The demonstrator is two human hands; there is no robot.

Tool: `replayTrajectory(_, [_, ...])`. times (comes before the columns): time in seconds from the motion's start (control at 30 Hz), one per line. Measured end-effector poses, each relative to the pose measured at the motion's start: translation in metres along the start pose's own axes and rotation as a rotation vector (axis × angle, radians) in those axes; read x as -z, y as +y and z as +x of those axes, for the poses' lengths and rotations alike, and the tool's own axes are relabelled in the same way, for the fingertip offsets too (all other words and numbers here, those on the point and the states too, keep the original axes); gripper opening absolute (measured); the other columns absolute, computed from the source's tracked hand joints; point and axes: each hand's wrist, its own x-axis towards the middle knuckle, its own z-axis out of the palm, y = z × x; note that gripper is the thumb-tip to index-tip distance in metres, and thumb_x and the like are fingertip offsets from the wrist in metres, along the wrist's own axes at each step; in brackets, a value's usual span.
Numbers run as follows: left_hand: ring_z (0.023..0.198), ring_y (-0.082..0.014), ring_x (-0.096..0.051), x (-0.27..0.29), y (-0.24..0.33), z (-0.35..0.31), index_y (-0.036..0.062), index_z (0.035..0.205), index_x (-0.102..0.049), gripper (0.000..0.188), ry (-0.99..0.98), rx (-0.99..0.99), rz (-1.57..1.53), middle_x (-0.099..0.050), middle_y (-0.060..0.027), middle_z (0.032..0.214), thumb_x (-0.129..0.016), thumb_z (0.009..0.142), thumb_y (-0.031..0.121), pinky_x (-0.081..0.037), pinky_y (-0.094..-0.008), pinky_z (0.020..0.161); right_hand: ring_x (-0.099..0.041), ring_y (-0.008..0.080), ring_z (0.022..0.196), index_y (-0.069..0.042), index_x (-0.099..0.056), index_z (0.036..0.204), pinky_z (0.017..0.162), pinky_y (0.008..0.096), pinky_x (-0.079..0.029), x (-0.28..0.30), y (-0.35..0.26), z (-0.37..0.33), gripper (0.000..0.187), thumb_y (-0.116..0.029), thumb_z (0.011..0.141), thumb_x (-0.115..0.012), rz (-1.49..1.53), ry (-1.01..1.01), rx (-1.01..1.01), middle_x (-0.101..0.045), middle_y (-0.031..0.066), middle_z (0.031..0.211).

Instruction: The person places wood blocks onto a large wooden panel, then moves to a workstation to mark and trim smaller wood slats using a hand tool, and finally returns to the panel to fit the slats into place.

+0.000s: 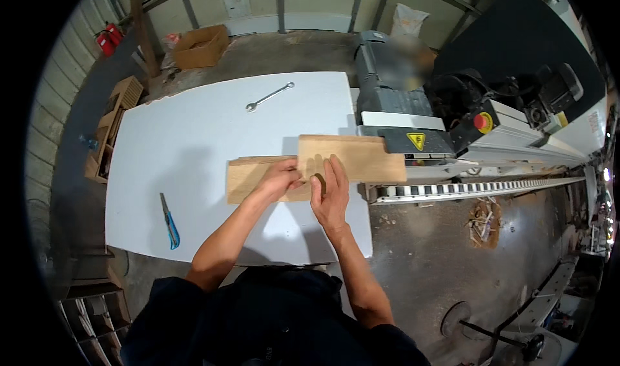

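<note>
Pale tan boards [349, 158] are seen mid-frame on a white worktop [194, 140]; a blue knife [170, 223] lies lower left.

The person wears a dark navy short-sleeved top, its sleeves ending above the elbows and leaving both forearms bare. The left hand [279, 179] and the right hand [330, 195] are bare too, with no gloves, and no watch or band shows at either wrist. The fabric looks plain, without visible markings.
</note>
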Motion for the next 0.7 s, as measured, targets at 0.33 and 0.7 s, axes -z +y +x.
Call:
replayTrajectory(0.33, [0.084, -0.0238, -0.056, 0.129, -0.005, -0.112, -0.0033, 0.114, -0.059, 0.033, 0.595, -0.167, 0.792, -0.06, -0.0144, 0.101, -0.06, 0.083, 0.01, -0.047, -0.0353, 0.077, -0.028, 0.0412, 0.133, 0.007, -0.042, 0.132, 0.11, 0.0505, -0.019, -0.092, -0.027, -0.017, 0.063, -0.038, 0.09, -0.054, -0.218, -0.515, 0.259, -0.034, 0.0247, 0.142])
replayTrajectory(0.7, [0.13, -0.0467, -0.027, 0.088, -0.028, -0.054, -0.0063, 0.134, -0.038, 0.069, 0.85, -0.437, 1.517, -0.023, -0.0355, 0.141, -0.054, 0.087, 0.042, -0.028, -0.0537, 0.103, -0.009, 0.0369, 0.141, 0.004, -0.022, 0.143, 0.114, 0.0477, -0.003, -0.106, -0.001, -0.006, 0.073, -0.048, 0.095, -0.036, -0.462, -0.626, 0.143, -0.017, 0.0225, 0.151])
